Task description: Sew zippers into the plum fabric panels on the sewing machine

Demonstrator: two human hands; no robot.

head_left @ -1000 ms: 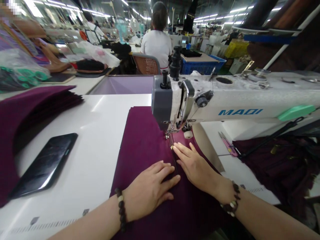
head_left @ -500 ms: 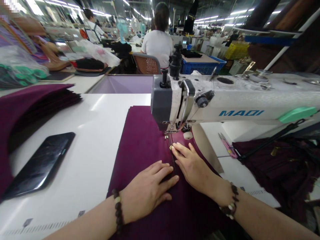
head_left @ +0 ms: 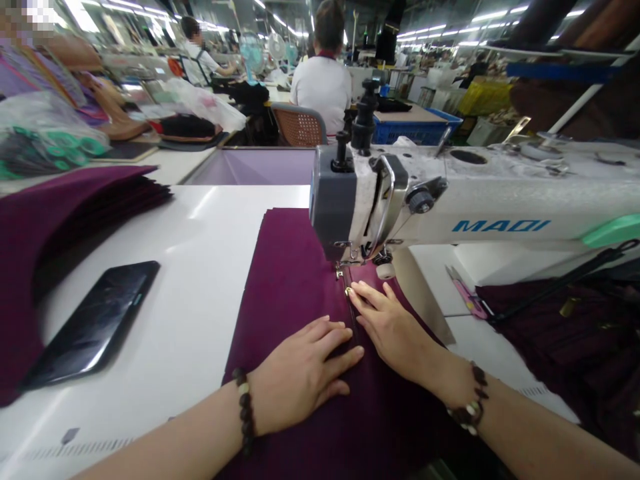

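A piece of maroon fabric (head_left: pixel 290 280) lies on the white table under the head of a white MAQI sewing machine (head_left: pixel 450 200). My left hand (head_left: pixel 300 370) rests flat on the fabric, fingers stretched out, just left of the seam line. My right hand (head_left: pixel 395 330) also lies flat on the cloth, its fingertips close to the presser foot (head_left: pixel 343 272) and a small metal zipper pull. Beaded bracelets sit on both wrists.
A black phone (head_left: pixel 95 323) lies at the left of the table. A stack of maroon pieces (head_left: pixel 55 220) sits far left; more dark cloth hangs at the right. Pink snips (head_left: pixel 467 293) lie behind the machine. People sit working at tables farther back.
Both hands have slid slightly forward with the fabric toward the presser foot. The view has shifted a little to the left.
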